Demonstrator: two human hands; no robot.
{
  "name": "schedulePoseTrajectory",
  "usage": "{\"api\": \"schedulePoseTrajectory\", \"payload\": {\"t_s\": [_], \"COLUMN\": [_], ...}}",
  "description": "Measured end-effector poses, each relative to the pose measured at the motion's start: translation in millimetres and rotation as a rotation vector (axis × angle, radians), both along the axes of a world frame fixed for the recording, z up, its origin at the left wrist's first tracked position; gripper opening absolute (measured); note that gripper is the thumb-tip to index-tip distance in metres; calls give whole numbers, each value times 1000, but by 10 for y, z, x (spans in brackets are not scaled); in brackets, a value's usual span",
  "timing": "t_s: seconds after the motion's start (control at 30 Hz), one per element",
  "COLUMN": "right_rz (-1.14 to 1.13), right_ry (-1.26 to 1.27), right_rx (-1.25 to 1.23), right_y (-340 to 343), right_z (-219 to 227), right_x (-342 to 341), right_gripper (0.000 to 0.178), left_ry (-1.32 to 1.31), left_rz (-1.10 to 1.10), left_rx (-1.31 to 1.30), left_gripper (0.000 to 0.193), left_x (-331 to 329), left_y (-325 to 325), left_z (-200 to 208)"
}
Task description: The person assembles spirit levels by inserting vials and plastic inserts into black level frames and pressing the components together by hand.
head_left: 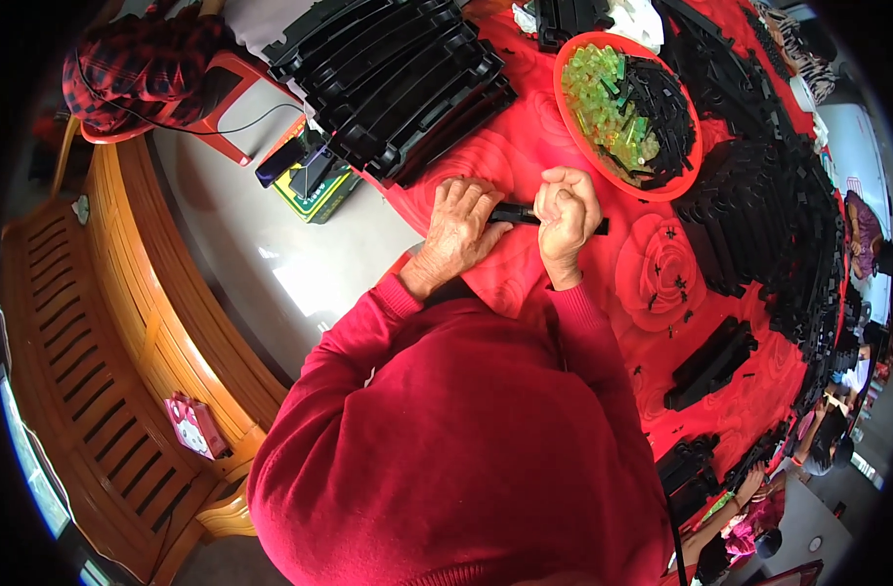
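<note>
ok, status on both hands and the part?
Left hand and right hand both gripping narrow black plastic strip over red tablecloth. Red bowl of green and black pieces beyond; nothing obstructing.

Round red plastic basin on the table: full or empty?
Full. The round red plastic basin is heaped with translucent green plastic pieces on its left and small black plastic parts on its right, hiding the bottom.

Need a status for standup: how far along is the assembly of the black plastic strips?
Done, by the look of it: black curved plastic strips stacked at upper left and more piled along the right. In hand: the left hand and right hand hold one black plastic strip over the red tablecloth. Left: the red round bowl still holds many green translucent pieces and small black parts.
</note>
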State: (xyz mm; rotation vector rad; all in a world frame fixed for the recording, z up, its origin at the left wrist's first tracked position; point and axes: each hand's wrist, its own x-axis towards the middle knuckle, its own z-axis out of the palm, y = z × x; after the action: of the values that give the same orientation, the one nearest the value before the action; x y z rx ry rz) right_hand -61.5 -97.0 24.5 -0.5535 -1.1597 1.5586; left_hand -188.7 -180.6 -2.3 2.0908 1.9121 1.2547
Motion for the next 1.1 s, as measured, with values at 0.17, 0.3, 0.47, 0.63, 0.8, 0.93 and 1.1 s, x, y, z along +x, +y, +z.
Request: {"api": "schedulePoseTrajectory", "payload": {"t_s": [0.17,0.3,0.47,0.63,0.8,0.93,1.1], "right_rz": [8,-24,-56,-287,-477,-640,-675], "right_ry": [-117,-188,-80,-100,-469,-677,-741], "right_rx": [112,150,14,116,148,129,43], "right_y": [11,-25,-122,-169,-141,-88,8], "right_z": [5,-1,66,353,133,-207,-80], "right_x": [-17,-58,-41,343,1070,1898,2005], "right_gripper": [22,21,16,11,12,7,2], "left_ry": [14,27,61,82,124,115,105], "left_rz": [-9,-20,2,-19,9,6,-3], "left_rx": [9,4,-44,-69,-43,-52,-68], "left_gripper": [46,47,47,46,43,43,45], "left_x": [16,67,66,100,53,60,78], "left_y": [7,21,-12,42,4,7,10], "left_z": [-9,35,43,81,84,78,49]}}
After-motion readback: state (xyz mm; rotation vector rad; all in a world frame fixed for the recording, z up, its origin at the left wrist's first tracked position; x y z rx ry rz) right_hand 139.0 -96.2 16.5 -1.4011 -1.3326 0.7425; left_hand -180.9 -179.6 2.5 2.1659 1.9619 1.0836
